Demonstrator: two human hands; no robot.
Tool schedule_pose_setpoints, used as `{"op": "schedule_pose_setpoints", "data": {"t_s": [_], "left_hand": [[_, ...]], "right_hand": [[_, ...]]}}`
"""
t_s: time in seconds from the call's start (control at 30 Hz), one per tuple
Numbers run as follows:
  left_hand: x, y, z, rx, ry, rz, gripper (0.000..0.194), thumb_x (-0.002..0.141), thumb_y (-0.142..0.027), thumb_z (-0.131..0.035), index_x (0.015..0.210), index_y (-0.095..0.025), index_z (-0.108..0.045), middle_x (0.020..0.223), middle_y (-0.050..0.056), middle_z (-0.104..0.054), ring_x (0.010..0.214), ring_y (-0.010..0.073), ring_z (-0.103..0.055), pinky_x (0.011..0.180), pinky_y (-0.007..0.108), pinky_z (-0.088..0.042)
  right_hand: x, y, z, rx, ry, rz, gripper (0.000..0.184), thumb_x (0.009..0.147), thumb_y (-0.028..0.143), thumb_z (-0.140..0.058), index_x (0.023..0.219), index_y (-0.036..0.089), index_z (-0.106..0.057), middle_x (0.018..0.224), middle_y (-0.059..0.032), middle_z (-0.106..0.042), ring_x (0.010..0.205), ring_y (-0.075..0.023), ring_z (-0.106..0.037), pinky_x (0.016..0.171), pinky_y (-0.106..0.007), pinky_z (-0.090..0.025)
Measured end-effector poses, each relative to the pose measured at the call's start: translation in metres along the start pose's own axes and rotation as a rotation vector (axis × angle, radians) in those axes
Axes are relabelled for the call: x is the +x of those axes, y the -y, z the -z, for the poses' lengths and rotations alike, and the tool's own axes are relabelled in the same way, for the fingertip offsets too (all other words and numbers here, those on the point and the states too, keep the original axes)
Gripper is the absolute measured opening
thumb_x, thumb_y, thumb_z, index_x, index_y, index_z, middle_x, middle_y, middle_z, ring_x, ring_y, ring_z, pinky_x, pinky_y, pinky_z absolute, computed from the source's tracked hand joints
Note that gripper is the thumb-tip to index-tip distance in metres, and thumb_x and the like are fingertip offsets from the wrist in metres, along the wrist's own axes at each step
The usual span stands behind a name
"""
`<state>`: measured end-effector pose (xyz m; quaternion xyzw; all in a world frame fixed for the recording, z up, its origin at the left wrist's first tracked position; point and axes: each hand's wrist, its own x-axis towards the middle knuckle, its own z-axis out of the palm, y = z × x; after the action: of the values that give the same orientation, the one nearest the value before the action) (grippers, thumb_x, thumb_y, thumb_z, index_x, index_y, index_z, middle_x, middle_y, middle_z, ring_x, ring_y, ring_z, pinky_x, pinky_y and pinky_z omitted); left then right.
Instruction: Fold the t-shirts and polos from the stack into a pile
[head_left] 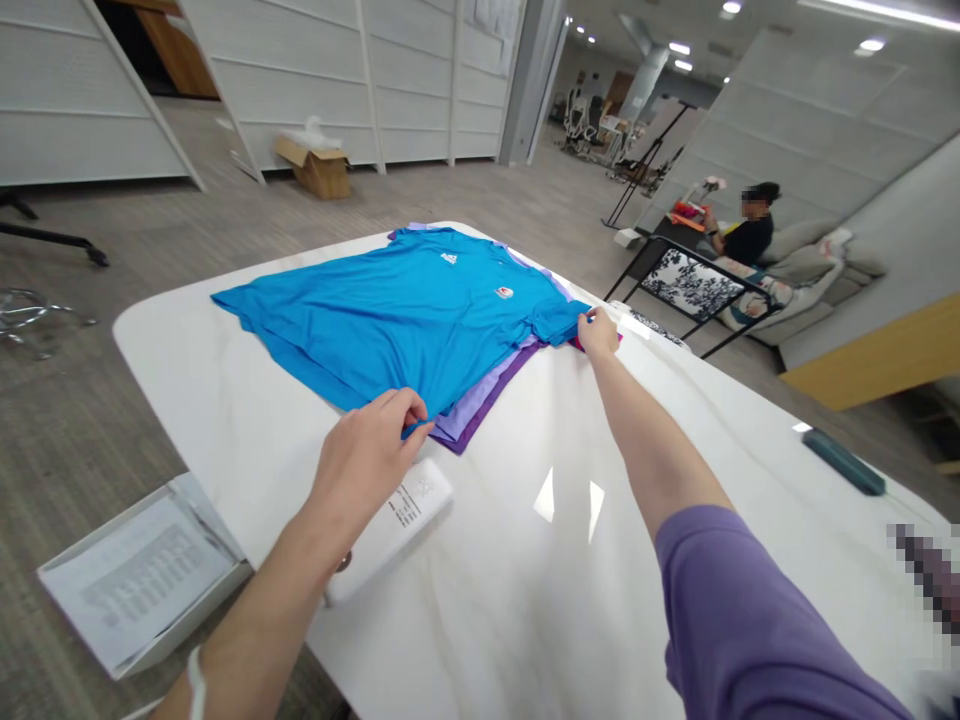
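On the white worktop (510, 580), a printed white package (420, 495) lay near the left hand (371, 435), partly covered by the forearm; a dark green elongated object (844, 462) lay well apart, toward the right edge. The blue T-shirt (367, 310) was spread over a lavender garment (472, 400) and a purple garment (491, 402). Its long axis went from the hem, near left, to the shoulders, far right. The left grip was pinched on the hem corner, the right hand's (598, 335) on a sleeve end.

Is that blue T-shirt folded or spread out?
Spread out: the blue T-shirt lies wide across the table, logos facing up, left hand and right hand pinching its edges.
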<state>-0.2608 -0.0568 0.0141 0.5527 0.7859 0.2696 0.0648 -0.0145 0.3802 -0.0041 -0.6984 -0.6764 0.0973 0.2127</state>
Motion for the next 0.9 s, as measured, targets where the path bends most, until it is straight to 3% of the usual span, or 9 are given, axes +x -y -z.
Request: {"op": "schedule_pose_setpoints", "data": {"t_s": [0.07, 0.2, 0.3, 0.4, 0.57, 0.73, 0.9], "left_hand": [[-0.001, -0.009, 0.007, -0.027, -0.048, -0.043, 0.014, 0.105, -0.043, -0.060, 0.101, -0.032, -0.067, 0.108, 0.001, -0.081, 0.095, 0.0282, -0.076, 0.072, 0.040, -0.047], [-0.004, -0.020, 0.017, -0.026, -0.104, -0.078, 0.016, 0.107, -0.044, -0.057, 0.104, -0.033, -0.069, 0.109, 0.002, -0.081, 0.095, 0.0288, -0.076, 0.074, 0.042, -0.050], [-0.007, -0.017, 0.016, -0.005, -0.082, -0.075, 0.017, 0.107, -0.046, -0.057, 0.104, -0.034, -0.069, 0.110, 0.001, -0.081, 0.094, 0.0292, -0.076, 0.073, 0.042, -0.050], [-0.010, -0.009, 0.012, 0.015, -0.032, -0.056, 0.016, 0.107, -0.045, -0.057, 0.107, -0.035, -0.069, 0.111, 0.000, -0.082, 0.096, 0.0289, -0.077, 0.073, 0.041, -0.050], [-0.011, -0.005, 0.010, 0.001, -0.045, -0.064, 0.015, 0.108, -0.045, -0.060, 0.110, -0.034, -0.070, 0.111, -0.001, -0.081, 0.097, 0.0270, -0.077, 0.076, 0.040, -0.051], [-0.008, -0.013, 0.015, 0.014, -0.093, -0.137, 0.013, 0.112, -0.039, -0.060, 0.110, -0.031, -0.070, 0.111, 0.000, -0.079, 0.098, 0.0249, -0.075, 0.078, 0.038, -0.051], [-0.008, -0.019, 0.021, 0.009, -0.169, -0.233, 0.008, 0.112, -0.031, -0.062, 0.109, -0.027, -0.069, 0.109, 0.002, -0.078, 0.099, 0.0233, -0.074, 0.083, 0.036, -0.050]], "right_hand": [[0.004, -0.004, 0.005, -0.014, -0.030, 0.021, 0.035, 0.113, 0.040, -0.052, 0.138, 0.025, -0.072, 0.140, -0.0170, -0.077, 0.132, -0.0352, -0.071, 0.113, -0.048, -0.055], [0.012, -0.009, 0.004, -0.030, 0.070, 0.030, 0.036, 0.112, 0.046, -0.058, 0.135, 0.022, -0.073, 0.143, -0.0191, -0.076, 0.134, -0.0341, -0.070, 0.114, -0.046, -0.055], [0.019, -0.011, -0.004, -0.009, 0.103, 0.005, 0.046, 0.109, 0.053, -0.067, 0.137, 0.017, -0.073, 0.145, -0.0237, -0.074, 0.133, -0.0357, -0.071, 0.113, -0.047, -0.056], [0.027, -0.011, -0.010, 0.016, 0.099, 0.007, 0.036, 0.106, 0.043, -0.071, 0.133, 0.019, -0.075, 0.142, -0.0205, -0.075, 0.133, -0.0348, -0.071, 0.116, -0.047, -0.055], [0.034, -0.010, -0.007, 0.054, -0.026, 0.075, 0.039, 0.113, 0.037, -0.052, 0.143, 0.020, -0.070, 0.155, -0.0193, -0.066, 0.139, -0.0302, -0.064, 0.122, -0.042, -0.050], [0.041, -0.012, 0.009, 0.145, -0.177, 0.224, 0.033, 0.112, 0.038, -0.051, 0.128, 0.020, -0.074, 0.143, -0.0188, -0.072, 0.134, -0.0344, -0.064, 0.122, -0.049, -0.049], [0.045, -0.006, 0.026, 0.355, -0.273, 0.138, 0.031, 0.116, 0.039, -0.044, 0.130, 0.021, -0.066, 0.129, -0.0170, -0.075, 0.127, -0.0346, -0.069, 0.118, -0.052, -0.052]]}}
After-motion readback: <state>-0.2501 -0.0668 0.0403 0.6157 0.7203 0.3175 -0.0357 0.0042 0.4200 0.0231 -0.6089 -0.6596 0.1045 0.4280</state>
